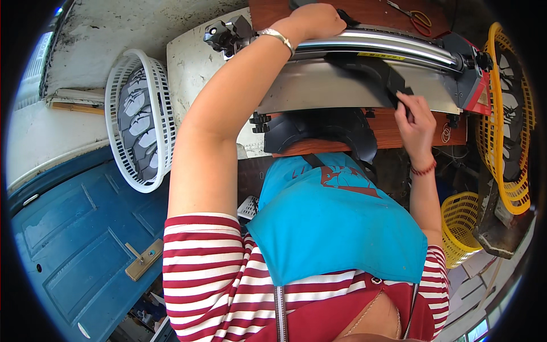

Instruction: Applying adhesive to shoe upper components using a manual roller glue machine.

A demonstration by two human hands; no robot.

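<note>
My left arm reaches across a machine with long silver rollers (pixel 393 48). Beyond those rollers, my left hand (pixel 319 21) is closed with its fingers curled, beside a dark piece (pixel 348 18); what it grips is hidden. On the near side, my right hand (pixel 416 117) pinches the end of a curved black sheet piece (pixel 370 69). That piece lies over the machine's metal plate (pixel 319 88), and its far edge reaches toward the rollers. Below the plate, more curved black pieces (pixel 316 128) rest at the table's near edge, just above my blue apron (pixel 336 211).
Orange-handled scissors (pixel 420 24) lie on the reddish-brown table (pixel 393 128) behind the machine. A white basket (pixel 165 114) of grey and white cut pieces stands left, a similarly filled yellow basket (pixel 496 114) right. Another yellow basket (pixel 460 214) sits lower right. A blue door (pixel 74 228) is at left.
</note>
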